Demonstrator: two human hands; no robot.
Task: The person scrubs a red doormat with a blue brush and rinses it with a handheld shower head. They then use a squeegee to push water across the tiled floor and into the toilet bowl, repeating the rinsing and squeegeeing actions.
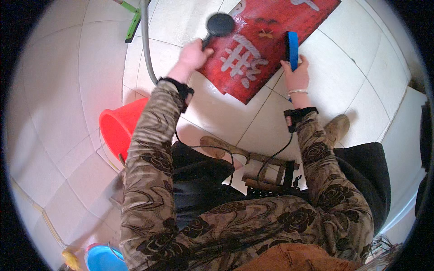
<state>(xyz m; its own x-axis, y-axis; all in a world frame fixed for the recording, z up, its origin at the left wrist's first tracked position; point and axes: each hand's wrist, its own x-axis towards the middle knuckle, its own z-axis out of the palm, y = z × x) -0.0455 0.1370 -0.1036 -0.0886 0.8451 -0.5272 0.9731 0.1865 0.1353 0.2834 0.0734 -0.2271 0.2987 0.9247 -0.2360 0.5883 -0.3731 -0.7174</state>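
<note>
My left hand [192,57] is closed around the handle of a black shower head [220,25]. The round head is over the left edge of a red floor mat [237,61]. This mat lies at a slant on the tiles, bears large pale characters and a picture, and shines wet in places. In my right hand [297,76] is a blue scrubbing brush [293,50] with dark bristles. The brush is at the mat's right edge, its bristle side turned left; whether it touches the mat I cannot tell.
A grey hose [146,44] hangs left of my left hand, its lower end hidden by my arm. Behind it is a green squeegee [133,25]. A red bucket [117,125] is beside my left forearm, and a blue bucket [103,259] stands lower left. White tiles [257,118] surround the mat.
</note>
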